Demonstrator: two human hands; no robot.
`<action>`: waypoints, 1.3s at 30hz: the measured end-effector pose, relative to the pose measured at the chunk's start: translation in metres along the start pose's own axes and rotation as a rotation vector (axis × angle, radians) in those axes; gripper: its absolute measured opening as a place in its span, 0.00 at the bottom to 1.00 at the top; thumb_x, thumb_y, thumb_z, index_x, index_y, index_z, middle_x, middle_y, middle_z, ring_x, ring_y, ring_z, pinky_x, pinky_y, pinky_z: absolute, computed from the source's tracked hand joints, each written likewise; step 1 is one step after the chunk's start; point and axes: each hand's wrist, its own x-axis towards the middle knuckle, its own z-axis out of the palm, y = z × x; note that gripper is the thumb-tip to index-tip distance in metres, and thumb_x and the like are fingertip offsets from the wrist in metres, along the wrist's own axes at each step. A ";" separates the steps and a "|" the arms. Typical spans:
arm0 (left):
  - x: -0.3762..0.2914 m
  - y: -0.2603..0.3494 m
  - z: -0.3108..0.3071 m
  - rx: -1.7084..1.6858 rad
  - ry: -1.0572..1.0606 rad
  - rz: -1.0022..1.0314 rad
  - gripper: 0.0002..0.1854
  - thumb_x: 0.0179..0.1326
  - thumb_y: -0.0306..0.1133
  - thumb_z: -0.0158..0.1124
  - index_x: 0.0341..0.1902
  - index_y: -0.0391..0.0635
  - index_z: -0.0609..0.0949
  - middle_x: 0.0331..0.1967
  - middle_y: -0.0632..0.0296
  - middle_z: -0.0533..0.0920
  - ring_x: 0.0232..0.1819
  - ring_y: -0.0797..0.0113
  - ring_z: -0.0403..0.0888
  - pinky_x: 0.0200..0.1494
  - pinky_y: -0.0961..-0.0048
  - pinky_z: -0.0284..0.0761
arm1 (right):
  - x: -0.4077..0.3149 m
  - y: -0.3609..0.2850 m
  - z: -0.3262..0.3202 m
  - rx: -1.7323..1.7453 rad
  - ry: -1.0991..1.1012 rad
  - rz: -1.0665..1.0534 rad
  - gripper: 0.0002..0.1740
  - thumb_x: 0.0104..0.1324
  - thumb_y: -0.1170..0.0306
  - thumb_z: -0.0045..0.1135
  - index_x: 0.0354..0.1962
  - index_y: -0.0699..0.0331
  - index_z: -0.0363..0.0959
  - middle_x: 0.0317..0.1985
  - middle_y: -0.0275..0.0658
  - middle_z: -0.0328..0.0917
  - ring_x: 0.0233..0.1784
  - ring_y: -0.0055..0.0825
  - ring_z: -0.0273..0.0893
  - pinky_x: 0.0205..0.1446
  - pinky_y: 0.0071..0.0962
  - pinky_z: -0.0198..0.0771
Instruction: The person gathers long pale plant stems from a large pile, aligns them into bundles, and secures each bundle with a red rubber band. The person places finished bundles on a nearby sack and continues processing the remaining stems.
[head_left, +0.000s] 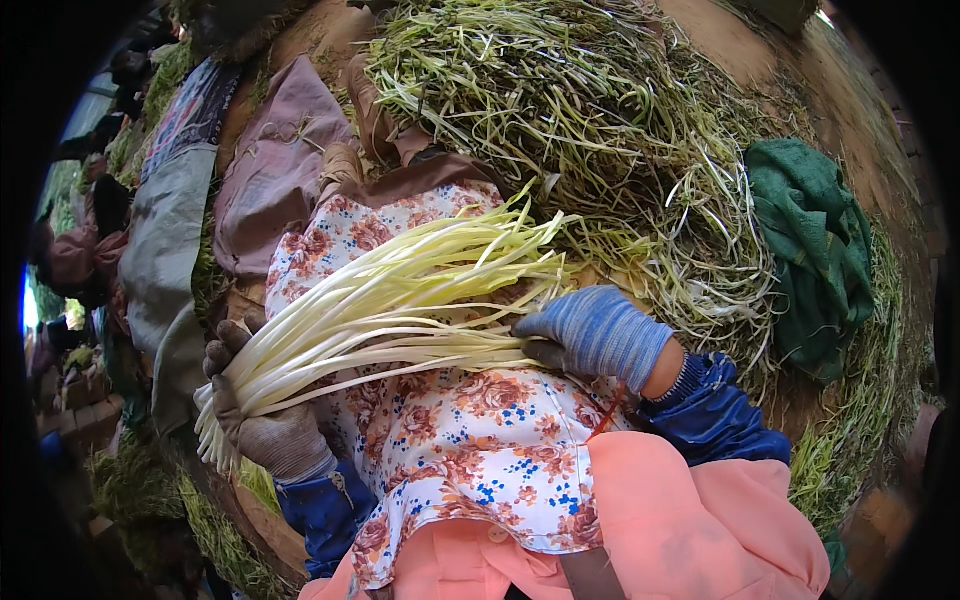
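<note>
A bundle of long blanched stalks (375, 307), likely garlic chives or garlic shoots, lies across my lap. The white stem ends point left and the yellow leaf tips fan out to the right. My left hand (274, 431), in a soiled knit glove, is wrapped around the stem ends. At the other side my right hand (600, 334), in a blue-grey knit glove, has its fingers closed on the lower leaves; its fingertips are partly hidden. Beneath the bundle a floral apron (480, 420) covers my lap.
A large heap of loose green and pale leaves (570, 112) lies ahead on bare soil. Right of it is a crumpled green cloth (814, 255). To the left lie a pinkish sack (277, 165) and a grey sheet (169, 255). More stalks (225, 532) lie at lower left.
</note>
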 end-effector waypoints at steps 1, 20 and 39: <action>-0.001 0.002 -0.002 -0.104 0.041 -0.013 0.14 0.60 0.29 0.50 0.48 0.42 0.76 0.53 0.53 0.75 0.58 0.57 0.69 0.64 0.53 0.60 | -0.005 0.001 -0.002 0.019 -0.149 -0.003 0.14 0.58 0.57 0.52 0.39 0.52 0.75 0.30 0.40 0.78 0.34 0.40 0.77 0.37 0.37 0.71; -0.010 0.007 -0.028 0.054 0.031 -0.011 0.15 0.61 0.30 0.49 0.50 0.41 0.74 0.53 0.54 0.75 0.58 0.61 0.69 0.65 0.57 0.59 | 0.048 0.037 0.023 -0.223 0.327 -0.187 0.11 0.54 0.66 0.53 0.38 0.50 0.74 0.37 0.35 0.74 0.37 0.36 0.76 0.38 0.34 0.72; -0.004 -0.005 -0.009 0.367 0.309 0.272 0.15 0.62 0.35 0.47 0.48 0.39 0.72 0.45 0.55 0.77 0.54 0.57 0.72 0.61 0.58 0.64 | 0.040 0.063 0.040 0.005 0.620 0.015 0.12 0.51 0.75 0.56 0.34 0.51 0.75 0.33 0.36 0.74 0.33 0.38 0.75 0.34 0.32 0.71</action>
